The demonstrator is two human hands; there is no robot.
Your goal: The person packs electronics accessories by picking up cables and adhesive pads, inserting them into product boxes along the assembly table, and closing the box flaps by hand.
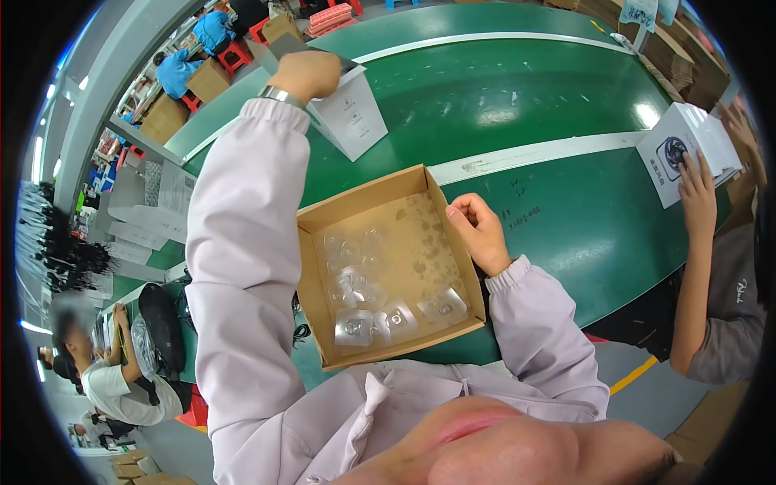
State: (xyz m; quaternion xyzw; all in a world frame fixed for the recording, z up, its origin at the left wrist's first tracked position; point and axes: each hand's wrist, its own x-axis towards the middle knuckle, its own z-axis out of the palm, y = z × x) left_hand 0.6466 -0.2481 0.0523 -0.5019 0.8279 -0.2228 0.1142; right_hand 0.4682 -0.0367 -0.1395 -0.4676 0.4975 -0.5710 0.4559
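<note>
My left hand (305,74), with a metal band at the wrist, is at the open top of a white printed box (352,117). Its fingers are curled, and what they hold is hidden. An open, shallow cardboard tray (323,212) lies in front of my body. My right hand (482,234) grips the tray's right rim, thumb and fingers bent over it. Inside the tray are several small clear plastic packets (353,327), gathered at its left and front; one (442,305) lies near the front right corner.
At the right, a co-worker's hand (697,186) rests on a white box (659,162) with a round picture. The green table (566,234) has a pale strip (533,155) across it. Another person (121,388) sits at the lower left. Grey posts stand at the left.
</note>
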